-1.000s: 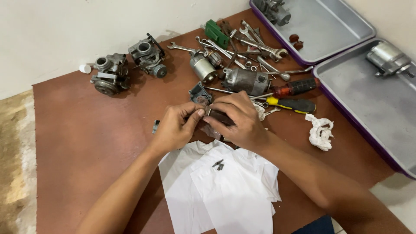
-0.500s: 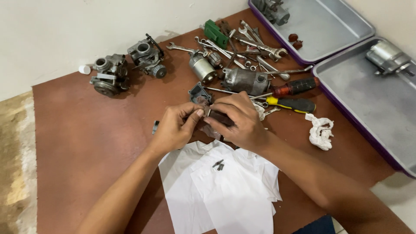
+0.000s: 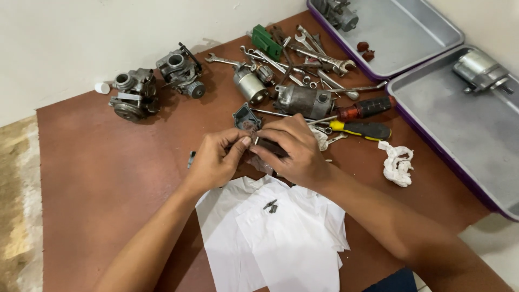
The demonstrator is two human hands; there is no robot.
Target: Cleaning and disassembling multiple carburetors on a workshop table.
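While both hands meet over the middle of the reddish-brown matte table top (image 3: 108,178), the scene reads as follows.

Left hand: the left hand (image 3: 216,162) has thumb and forefinger pinched nearly shut on a small dark metal part (image 3: 254,141); how much of it the hand itself bears cannot be told.
Right hand: the right hand (image 3: 292,148) is curled close around the same small dark metal part, fingertips touching those of the left hand.
Part's place: at table centre, just at 6 o'clock of a dark open box-shaped metal housing (image 3: 246,115).
Paper: white, smooth sheets of paper (image 3: 281,238), overlapped, lie at 6 o'clock of the hands; two tiny dark screws (image 3: 270,206) rest on them.
Carburettors: two grey cast-metal carburettor bodies (image 3: 157,81), rough and knobbly, sit side by side at 10 o'clock.
Motors: two dull cylindrical metal motor housings (image 3: 281,94) lie at 12 o'clock.
Screwdrivers: two, one red-and-black handled screwdriver (image 3: 367,107) and one yellow-and-black handled screwdriver (image 3: 362,128), at 2 o'clock.
Wrenches: a heap of shiny steel wrenches (image 3: 303,57) too tangled to count, beside a green rectangular block (image 3: 263,39).
Rag: one crumpled white rag (image 3: 397,162) at 3 o'clock.
Trays: two shallow grey metal trays with purple rims (image 3: 432,130), each holding a metal assembly.
Cap: one small white round cap (image 3: 101,87) near the wall.
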